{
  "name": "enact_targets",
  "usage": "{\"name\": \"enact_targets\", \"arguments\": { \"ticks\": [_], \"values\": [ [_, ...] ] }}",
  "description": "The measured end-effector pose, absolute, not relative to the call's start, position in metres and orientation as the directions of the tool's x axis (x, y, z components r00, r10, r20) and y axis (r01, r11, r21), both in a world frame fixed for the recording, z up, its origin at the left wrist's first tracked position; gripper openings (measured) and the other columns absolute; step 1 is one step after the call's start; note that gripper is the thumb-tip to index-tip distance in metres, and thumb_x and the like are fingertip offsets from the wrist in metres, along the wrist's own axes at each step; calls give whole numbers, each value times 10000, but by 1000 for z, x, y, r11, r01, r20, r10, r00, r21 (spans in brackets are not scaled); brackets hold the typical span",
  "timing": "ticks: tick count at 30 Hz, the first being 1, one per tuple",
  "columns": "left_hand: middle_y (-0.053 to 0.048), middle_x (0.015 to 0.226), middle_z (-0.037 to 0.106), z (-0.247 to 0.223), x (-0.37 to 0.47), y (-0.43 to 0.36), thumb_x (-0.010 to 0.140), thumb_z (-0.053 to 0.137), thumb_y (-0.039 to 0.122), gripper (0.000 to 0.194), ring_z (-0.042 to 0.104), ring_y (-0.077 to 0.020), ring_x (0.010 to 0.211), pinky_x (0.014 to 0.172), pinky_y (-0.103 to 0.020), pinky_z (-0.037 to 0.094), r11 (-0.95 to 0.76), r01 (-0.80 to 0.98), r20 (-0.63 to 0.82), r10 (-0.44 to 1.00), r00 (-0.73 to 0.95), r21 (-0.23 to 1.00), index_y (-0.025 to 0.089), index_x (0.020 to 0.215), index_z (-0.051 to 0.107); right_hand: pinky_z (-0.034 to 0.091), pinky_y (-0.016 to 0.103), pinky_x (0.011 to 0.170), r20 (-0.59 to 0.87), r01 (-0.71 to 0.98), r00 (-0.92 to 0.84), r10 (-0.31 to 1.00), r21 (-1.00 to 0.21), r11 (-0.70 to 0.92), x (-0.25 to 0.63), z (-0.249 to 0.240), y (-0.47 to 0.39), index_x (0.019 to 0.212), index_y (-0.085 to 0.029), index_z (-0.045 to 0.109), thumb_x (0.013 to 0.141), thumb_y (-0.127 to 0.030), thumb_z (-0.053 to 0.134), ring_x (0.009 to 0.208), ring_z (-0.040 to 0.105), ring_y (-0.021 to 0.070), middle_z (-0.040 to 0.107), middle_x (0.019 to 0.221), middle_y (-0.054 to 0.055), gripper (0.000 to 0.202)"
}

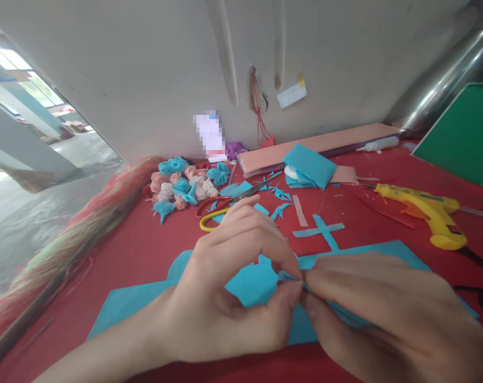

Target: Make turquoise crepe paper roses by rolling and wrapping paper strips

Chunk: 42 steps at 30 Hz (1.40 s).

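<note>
Thumb and index finger of my left hand (237, 298) pinch a small piece of blue crepe paper (286, 276). Close against it, my right hand (385, 314) is closed on the same paper, with a bit of blue strip showing under its fingers. Most of the piece is hidden by the fingertips. Beneath both hands a large sheet of blue paper (133, 303) lies on the red tabletop (146, 260). Scissors (213, 213) with red and yellow handles rest just beyond my left hand.
Paper roses (181, 186) in blue, pink and white are heaped at the back left. Blue scraps (281, 192) and crossed strips (321, 230) lie mid-table. A folded blue paper packet (311, 164) stands behind them. A yellow glue gun (429, 207) with a black cord lies right.
</note>
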<state>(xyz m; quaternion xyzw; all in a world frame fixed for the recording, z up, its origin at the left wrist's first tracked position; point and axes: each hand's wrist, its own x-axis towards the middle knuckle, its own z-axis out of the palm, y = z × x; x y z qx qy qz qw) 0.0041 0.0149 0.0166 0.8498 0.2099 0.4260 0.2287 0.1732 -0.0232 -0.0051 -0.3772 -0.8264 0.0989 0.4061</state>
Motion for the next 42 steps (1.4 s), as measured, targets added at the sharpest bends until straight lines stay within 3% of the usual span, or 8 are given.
{"name": "enact_targets", "arguments": {
  "ticks": [5, 14, 18, 24, 28, 36, 42],
  "values": [
    [1, 652, 580, 16, 3, 15, 689, 622, 42, 143, 549, -137, 638, 729, -358, 473, -800, 142, 632, 556, 539, 583, 163, 761, 592, 356, 269, 433, 674, 587, -381, 632, -352, 729, 174, -8, -21, 557, -198, 508, 880, -134, 396, 410, 527, 111, 526, 448, -22, 348],
    [-24, 778, 597, 14, 0, 14, 710, 616, 32, 182, 556, -140, 742, 715, -299, 496, -689, 87, 536, 632, 560, 720, 152, 846, 602, 437, 213, 482, 585, 530, -388, 712, -491, 692, 177, -2, -20, 641, -192, 580, 865, -115, 460, 464, 583, 94, 617, 534, -18, 266],
    [-20, 781, 589, 12, 0, 14, 737, 615, 46, 160, 552, -137, 741, 709, -294, 497, -655, 72, 517, 654, 552, 752, 161, 848, 601, 463, 207, 489, 600, 555, -341, 724, -493, 670, 178, -5, -22, 632, -208, 579, 880, -152, 477, 479, 603, 106, 672, 600, -1, 273],
    [-18, 751, 592, 10, 3, 15, 747, 615, 59, 131, 555, -136, 716, 685, -293, 500, -670, 76, 540, 656, 527, 739, 168, 819, 603, 456, 201, 496, 588, 542, -371, 719, -492, 682, 180, -5, -22, 636, -201, 562, 875, -138, 468, 469, 588, 95, 635, 558, -16, 264],
    [-24, 756, 591, 10, 3, 16, 736, 618, 44, 136, 558, -133, 723, 693, -283, 494, -676, 75, 545, 651, 528, 733, 153, 814, 602, 446, 214, 508, 617, 531, -392, 682, -454, 715, 179, -5, -21, 640, -192, 539, 872, -129, 460, 482, 592, 98, 588, 516, -27, 253],
    [-12, 752, 585, 7, 0, 15, 736, 614, 48, 155, 547, -140, 711, 686, -308, 480, -691, 108, 544, 646, 535, 715, 178, 819, 593, 398, 301, 391, 726, 641, -391, 566, -227, 733, 172, -10, -16, 607, -196, 600, 886, -114, 353, 408, 589, 158, 643, 507, 27, 383],
    [-3, 756, 579, 6, 0, 15, 741, 625, 57, 146, 549, -130, 716, 688, -300, 488, -684, 108, 534, 649, 542, 722, 176, 817, 586, 395, 295, 384, 750, 628, -365, 552, -239, 741, 173, -12, -16, 579, -214, 554, 875, -110, 355, 405, 575, 159, 629, 497, 27, 372]
  ]
}}
